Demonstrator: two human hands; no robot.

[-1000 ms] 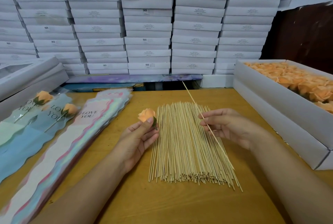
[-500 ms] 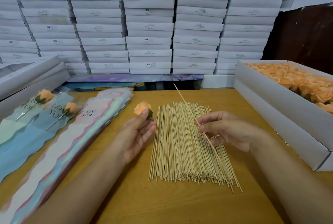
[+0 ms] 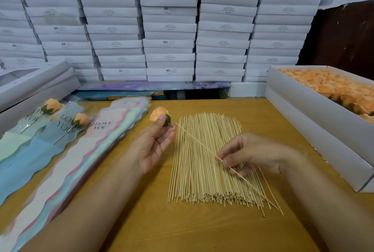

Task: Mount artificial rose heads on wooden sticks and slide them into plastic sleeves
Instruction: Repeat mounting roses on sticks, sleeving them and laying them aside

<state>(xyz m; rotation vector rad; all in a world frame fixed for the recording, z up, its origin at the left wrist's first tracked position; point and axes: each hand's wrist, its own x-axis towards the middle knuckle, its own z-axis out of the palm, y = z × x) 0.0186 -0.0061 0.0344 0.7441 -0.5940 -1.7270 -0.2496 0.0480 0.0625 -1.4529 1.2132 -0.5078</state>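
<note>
My left hand (image 3: 151, 146) pinches an orange rose head (image 3: 158, 113) with a green base between thumb and fingers, held above the table. My right hand (image 3: 255, 154) pinches a single wooden stick (image 3: 196, 139) over the pile of sticks (image 3: 202, 170). The stick slants up to the left, and its tip lies just right of the rose's green base, a small gap apart. A stack of pastel "LOVE YOU" plastic sleeves (image 3: 85, 150) lies left of my left hand. Two sleeved roses (image 3: 81, 119) rest further left.
A long white box (image 3: 315, 122) filled with orange rose heads (image 3: 334, 87) runs along the right edge of the wooden table (image 3: 182, 229). Stacked white boxes (image 3: 170, 29) form a wall behind. Grey flat boxes (image 3: 36, 87) sit at far left.
My right hand swung the stick's far end from pointing at the back wall round to the left, toward the rose. My left hand lifted the rose slightly up and left.
</note>
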